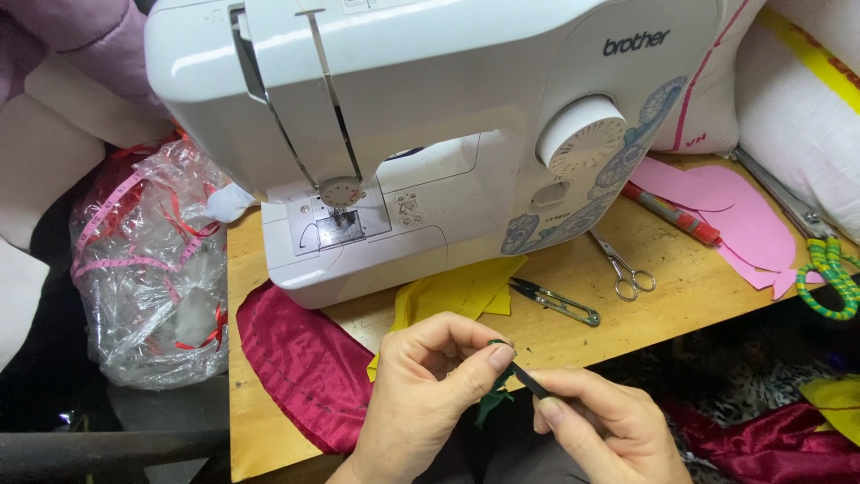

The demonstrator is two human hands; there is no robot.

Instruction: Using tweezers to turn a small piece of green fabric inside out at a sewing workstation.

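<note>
Low in front of the table (269,430), the person's left hand (421,394) pinches a small scrap of dark green fabric (494,394) between thumb and forefinger, its grip closed on the upper edge while the rest hangs down. The right hand (609,430) comes in from the other side, its grip closed around a thin dark tool (530,382) whose tip meets the green scrap just below the left thumb; what kind of tool it is I cannot tell.

Behind the hands a white sewing machine (430,116) stands on the wooden table. A dark red fabric piece (305,367) lies at the table's near left edge, and yellow fabric pieces (457,291) lie partly under the machine's base. Just right of them rest black thread snips (555,302), then small silver scissors (623,269). Farther right lie pink paper shapes (735,215) with a red pen (672,213) across them. A crumpled clear plastic bag (148,269) holding a pink measuring tape sits left of the table.
</note>
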